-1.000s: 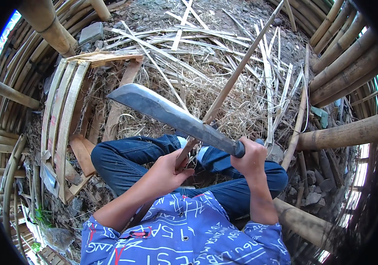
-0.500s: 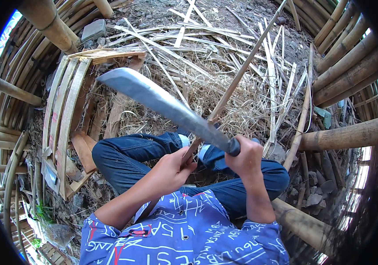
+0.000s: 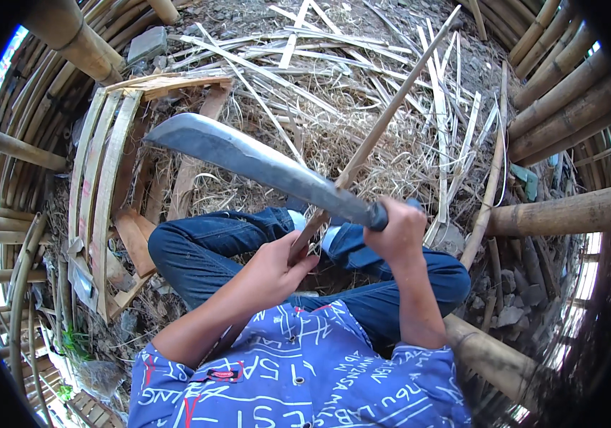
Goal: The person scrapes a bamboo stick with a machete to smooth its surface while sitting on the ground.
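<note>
My right hand is wrapped round the dark handle of a machete. Its broad blade points to the far left and lies across a long bamboo strip, near the lower part of that strip. My left hand grips the strip's near end between thumb and fingers. From there the strip slants up and away to the far right. Both hands are above my crossed legs in dark jeans. The blade hides a short piece of the strip where they cross.
Several split bamboo slats lie scattered on the ground ahead, among curled shavings. A wooden slatted crate stands at the left. Thick bamboo poles line the right side, and a grey block sits at the far left.
The machete's tip has swung slightly left and its blade has tilted, showing a darker face. The strip's far end has shifted a little. Both hands keep their hold.
</note>
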Available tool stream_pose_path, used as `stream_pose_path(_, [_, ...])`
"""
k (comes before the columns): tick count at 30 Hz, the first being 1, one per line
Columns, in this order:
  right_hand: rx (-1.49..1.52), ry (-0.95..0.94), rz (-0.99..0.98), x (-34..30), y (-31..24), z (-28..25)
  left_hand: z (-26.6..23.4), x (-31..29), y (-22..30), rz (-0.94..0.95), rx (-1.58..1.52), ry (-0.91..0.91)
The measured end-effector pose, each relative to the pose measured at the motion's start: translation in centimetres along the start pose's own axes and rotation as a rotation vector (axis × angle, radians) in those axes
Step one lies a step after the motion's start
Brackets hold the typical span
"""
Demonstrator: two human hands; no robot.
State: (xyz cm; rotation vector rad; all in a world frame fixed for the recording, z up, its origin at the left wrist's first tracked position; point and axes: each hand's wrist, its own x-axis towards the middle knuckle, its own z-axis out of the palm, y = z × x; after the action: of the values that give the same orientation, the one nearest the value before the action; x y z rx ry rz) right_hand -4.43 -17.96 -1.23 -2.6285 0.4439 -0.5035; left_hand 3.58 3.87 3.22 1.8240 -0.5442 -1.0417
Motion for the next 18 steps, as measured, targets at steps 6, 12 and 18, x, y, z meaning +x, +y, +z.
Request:
stream_pose_path(6, [0.093, 0.021, -0.048, -0.1, 0.3, 0.5, 0.3, -1.3, -0.2, 0.023, 0.002, -0.023])
stream_pose_path(12, [0.179, -0.016, -0.022, -0.2, -0.7, 0.3, 0.2, -1.5, -0.8, 0.053, -0.043, 0.008])
stream_pose_path(18, [0.108, 0.022, -0.023, -0.6, -1.7, 0.7, -0.1, -0.8, -0.4, -0.009, 0.006, -0.007])
